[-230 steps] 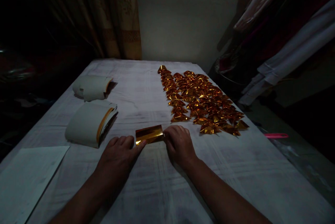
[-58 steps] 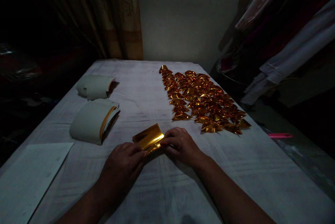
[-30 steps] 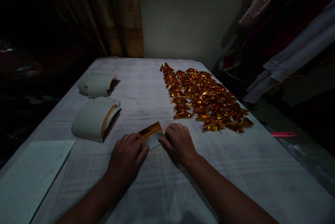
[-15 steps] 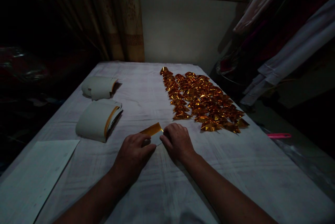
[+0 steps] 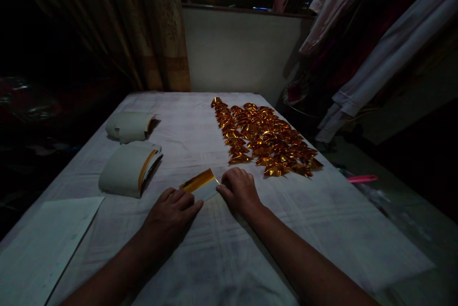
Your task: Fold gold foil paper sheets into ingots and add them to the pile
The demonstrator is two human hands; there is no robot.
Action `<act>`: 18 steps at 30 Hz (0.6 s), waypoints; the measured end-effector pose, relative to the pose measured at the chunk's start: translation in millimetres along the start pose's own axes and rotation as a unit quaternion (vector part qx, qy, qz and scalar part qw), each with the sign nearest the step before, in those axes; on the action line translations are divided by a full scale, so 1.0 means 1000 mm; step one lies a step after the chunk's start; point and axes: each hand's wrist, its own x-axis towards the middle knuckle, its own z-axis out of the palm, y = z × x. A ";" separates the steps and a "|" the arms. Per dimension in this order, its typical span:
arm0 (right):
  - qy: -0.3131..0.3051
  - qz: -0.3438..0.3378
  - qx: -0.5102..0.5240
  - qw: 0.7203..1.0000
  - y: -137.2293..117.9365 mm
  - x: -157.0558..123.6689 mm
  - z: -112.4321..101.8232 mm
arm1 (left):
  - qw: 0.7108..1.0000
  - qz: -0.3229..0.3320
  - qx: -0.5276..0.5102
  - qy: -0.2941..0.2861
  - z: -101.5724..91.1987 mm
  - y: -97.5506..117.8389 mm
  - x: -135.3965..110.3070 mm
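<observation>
A strip of gold foil paper with a pale border lies on the cloth-covered surface. My left hand is closed over its left end, thumb and fingers pressing on the paper. At the right end, the closed fingers of my right hand pinch its edge, where a thin bright fold line shows. Beyond my right hand sit many folded gold foil pieces, grouped in rows. Left of my left hand stands a curved stack of pale-backed paper with gold showing at its edge.
A second curved paper stack lies behind the first. A flat white sheet covers the near left corner. Hanging clothes and a pink handle-like object are off the right edge; a curtain hangs at the back left.
My left hand has slid down and left along the paper, so more gold shows. My right hand keeps its pinch at the right end. The whole view has shifted slightly.
</observation>
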 end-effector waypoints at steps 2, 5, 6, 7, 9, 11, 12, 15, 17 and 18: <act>-0.002 0.002 0.006 1.000 0.000 0.000 -0.001 | 1.000 0.013 0.005 -0.005 -0.005 -0.003 -0.002; 0.000 0.003 0.012 1.000 -0.001 -0.001 0.000 | 1.000 0.021 -0.004 -0.003 -0.011 -0.006 -0.007; 0.001 0.002 0.014 1.000 -0.001 -0.001 0.001 | 1.000 0.020 -0.008 -0.001 -0.012 -0.006 -0.009; 0.003 0.001 0.015 1.000 0.000 -0.001 0.001 | 1.000 0.020 -0.011 0.001 -0.013 -0.006 -0.010; 0.006 -0.003 0.012 1.000 0.001 -0.001 0.002 | 1.000 0.021 -0.013 0.004 -0.014 -0.007 -0.014; 0.005 -0.006 0.007 1.000 0.001 -0.001 0.002 | 1.000 0.026 -0.012 0.007 -0.014 -0.008 -0.017; 0.005 -0.008 0.004 1.000 0.001 -0.001 0.002 | 0.999 0.029 -0.012 0.006 -0.014 -0.010 -0.018; 0.010 -0.015 0.005 1.000 0.001 -0.002 0.003 | 0.999 0.023 -0.037 -0.014 -0.016 -0.016 -0.019; 0.016 -0.020 0.008 1.000 0.001 -0.002 0.003 | 0.997 -0.004 -0.068 -0.024 -0.018 -0.018 -0.017; 0.019 -0.021 0.009 1.000 0.001 -0.002 0.003 | 0.996 -0.033 -0.082 -0.023 -0.019 -0.018 -0.014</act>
